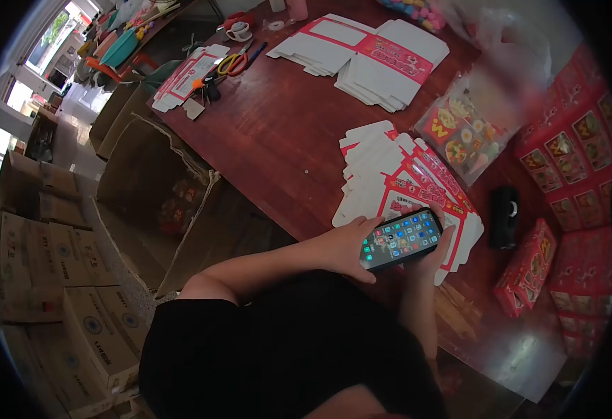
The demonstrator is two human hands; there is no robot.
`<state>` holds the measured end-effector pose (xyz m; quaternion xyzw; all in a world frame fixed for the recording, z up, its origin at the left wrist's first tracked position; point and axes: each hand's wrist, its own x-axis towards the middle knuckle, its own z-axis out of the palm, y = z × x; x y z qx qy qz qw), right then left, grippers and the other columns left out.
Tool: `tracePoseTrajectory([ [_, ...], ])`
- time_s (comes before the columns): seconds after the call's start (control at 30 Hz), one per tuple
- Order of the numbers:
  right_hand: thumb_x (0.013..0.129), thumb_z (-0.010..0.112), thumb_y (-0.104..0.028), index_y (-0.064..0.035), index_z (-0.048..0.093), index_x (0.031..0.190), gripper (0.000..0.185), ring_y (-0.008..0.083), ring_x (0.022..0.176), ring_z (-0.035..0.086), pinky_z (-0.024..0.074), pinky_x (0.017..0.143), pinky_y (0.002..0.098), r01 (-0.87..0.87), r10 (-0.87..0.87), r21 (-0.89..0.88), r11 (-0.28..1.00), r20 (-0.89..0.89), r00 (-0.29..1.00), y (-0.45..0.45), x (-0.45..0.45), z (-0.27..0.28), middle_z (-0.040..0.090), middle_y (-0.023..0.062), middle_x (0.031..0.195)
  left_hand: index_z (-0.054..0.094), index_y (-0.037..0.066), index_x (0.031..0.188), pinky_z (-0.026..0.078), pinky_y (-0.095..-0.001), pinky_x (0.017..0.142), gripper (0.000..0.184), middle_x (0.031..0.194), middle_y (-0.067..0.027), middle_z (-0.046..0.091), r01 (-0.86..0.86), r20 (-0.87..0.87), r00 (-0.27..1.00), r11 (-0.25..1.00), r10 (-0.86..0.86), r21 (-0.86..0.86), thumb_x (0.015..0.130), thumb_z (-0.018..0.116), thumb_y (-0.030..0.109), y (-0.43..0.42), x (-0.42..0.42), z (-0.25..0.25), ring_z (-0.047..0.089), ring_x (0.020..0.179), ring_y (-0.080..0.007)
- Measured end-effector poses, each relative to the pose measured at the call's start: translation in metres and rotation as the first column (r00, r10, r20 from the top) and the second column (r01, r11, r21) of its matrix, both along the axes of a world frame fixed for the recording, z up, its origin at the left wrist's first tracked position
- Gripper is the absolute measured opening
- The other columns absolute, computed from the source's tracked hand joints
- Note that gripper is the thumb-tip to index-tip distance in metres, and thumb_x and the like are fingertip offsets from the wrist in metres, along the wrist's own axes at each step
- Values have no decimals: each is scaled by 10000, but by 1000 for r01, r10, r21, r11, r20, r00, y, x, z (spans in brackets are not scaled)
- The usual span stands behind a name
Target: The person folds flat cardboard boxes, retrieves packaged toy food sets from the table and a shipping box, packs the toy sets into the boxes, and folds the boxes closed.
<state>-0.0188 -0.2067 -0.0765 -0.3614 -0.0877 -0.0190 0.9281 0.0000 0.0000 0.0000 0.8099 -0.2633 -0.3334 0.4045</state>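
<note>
A smartphone (405, 237) with its screen lit and rows of app icons showing is held sideways over the table's near edge. My left hand (351, 244) grips its left end, with the thumb along the lower edge. Around the right end my right hand (433, 258) is closed, its fingers partly hidden behind the phone. Just beyond the phone, a fanned pile of flat red-and-white printed cartons (390, 167) lies on the dark red table (271, 140).
More flat cartons (390, 59) are stacked at the back. Scissors (232, 64) lie at the far left, a clear bag of printed packs (470, 129) to the right. A black cylindrical object (504, 216) and a red box (527, 269) sit at right. An open cardboard box (135, 202) stands left.
</note>
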Motion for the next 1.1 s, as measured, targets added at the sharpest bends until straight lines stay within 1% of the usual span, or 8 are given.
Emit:
tracePoseTrajectory([
  [0.07, 897, 317, -606, -74, 221, 1394, 734, 277, 1235, 381, 313, 1013, 443, 39, -39, -25, 999, -6, 999, 1, 1, 7, 401, 116, 1308, 260, 14, 1372, 386, -360, 963, 1040, 1273, -192, 403, -70, 12, 997, 996, 71, -54, 548, 800, 345, 1, 2, -4, 461, 1135, -333],
  [0.17, 884, 341, -620, -72, 238, 1389, 752, 238, 1192, 407, 346, 970, 386, 331, -341, -268, 905, 11, 940, 17, 4, 26, 399, 106, 1310, 336, 0, 1329, 391, -367, 959, 981, 1223, -202, 455, -85, 158, 980, 973, 121, -215, 537, 805, 336, 27, 24, -12, 475, 1125, -328],
  [0.23, 865, 379, -629, -76, 249, 1384, 770, 192, 1118, 430, 350, 909, 319, 394, -410, -333, 857, 24, 912, 15, 5, 25, 390, 82, 1316, 398, -27, 1275, 380, -365, 970, 956, 1200, -217, 485, -258, 252, 915, 938, 315, -232, 505, 818, 353, 55, 46, -13, 476, 1134, -319],
  [0.33, 847, 413, -635, -70, 262, 1371, 785, 164, 1079, 435, 341, 874, 296, 429, -451, -393, 814, 38, 892, 15, 4, 26, 389, 57, 1306, 407, -30, 1263, 392, -368, 962, 955, 1209, -226, 489, -575, 460, 698, 813, 549, -98, 496, 817, 365, 112, 96, -19, 485, 1134, -325],
  [0.53, 864, 422, -597, -61, 300, 1337, 725, 156, 1051, 434, 339, 865, 293, 400, -428, -486, 777, 59, 902, 20, 4, 23, 399, 49, 1273, 499, -52, 1164, 480, -370, 827, 877, 1035, -202, 613, -852, 707, 337, 521, 621, -52, 476, 812, 393, 232, 188, -37, 600, 958, -313],
  [0.83, 869, 434, -570, -50, 319, 1321, 698, 159, 1031, 437, 340, 849, 292, 410, -422, -524, 747, 103, 901, 16, 5, 16, 414, 62, 1248, 533, -46, 1128, 472, -359, 813, 839, 1016, -191, 629, -911, 672, 335, 409, 661, 52, 485, 790, 427, 280, 215, -41, 612, 943, -292],
  [0.9, 842, 484, -567, -52, 316, 1332, 730, 157, 1021, 447, 341, 846, 285, 419, -445, -518, 746, 81, 892, 15, 5, 14, 424, 63, 1240, 526, -47, 1141, 467, -351, 819, 852, 1013, -188, 630, -887, 618, 384, 460, 686, 40, 484, 793, 426, 287, 220, -44, 609, 952, -279],
  [1.1, 914, 422, -457, -41, 341, 1302, 575, 148, 1015, 437, 341, 855, 288, 484, -481, -536, 692, 159, 863, 11, 4, 18, 439, 65, 1212, 462, -104, 1215, 441, -362, 869, 965, 1130, -235, 571, -874, 635, 429, 473, 643, 112, 506, 776, 471, 306, 236, -62, 566, 1038, -305],
])
